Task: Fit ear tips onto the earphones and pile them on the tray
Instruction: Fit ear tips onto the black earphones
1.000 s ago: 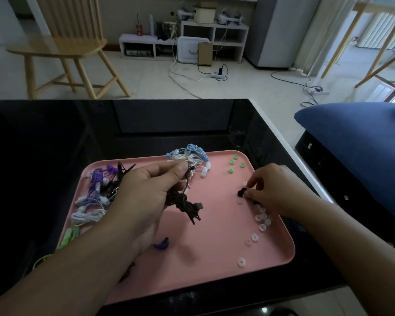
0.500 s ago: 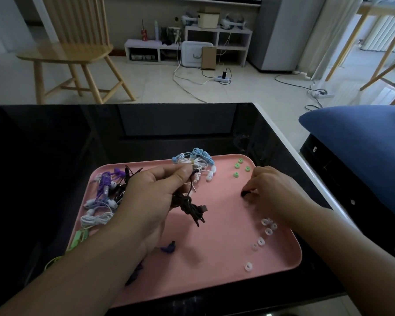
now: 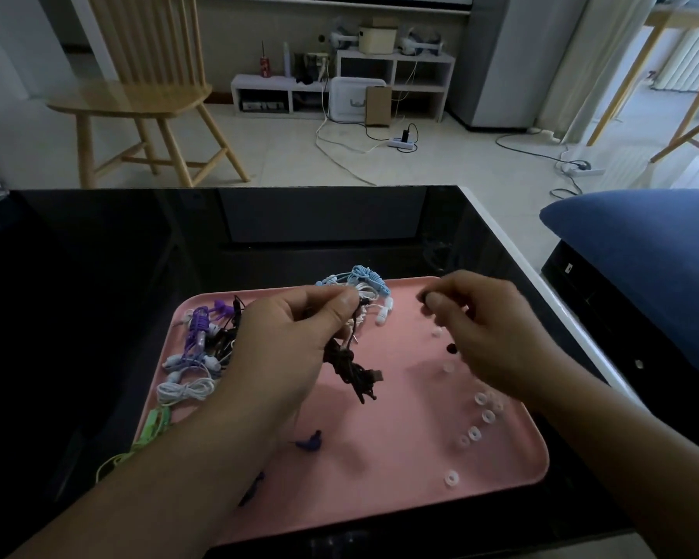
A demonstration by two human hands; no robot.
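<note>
Above the pink tray (image 3: 380, 498), left hand (image 3: 295, 349) pinches a black earphone (image 3: 354, 371) by its bud end, cord bundle dangling. Right hand (image 3: 477, 328), fingers curled, pinches a black tip (image 3: 425, 297) just right of the bud, apart from it. Another black tip (image 3: 452, 349) lies below. Clear tips (image 3: 483, 415) scattered along tray's right side. Bundled earphones (image 3: 196, 349) piled at left edge. Tray sits on black bench (image 3: 97, 276).

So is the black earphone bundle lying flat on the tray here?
No, the left hand holds the black earphone bundle raised above the pink tray.
</note>
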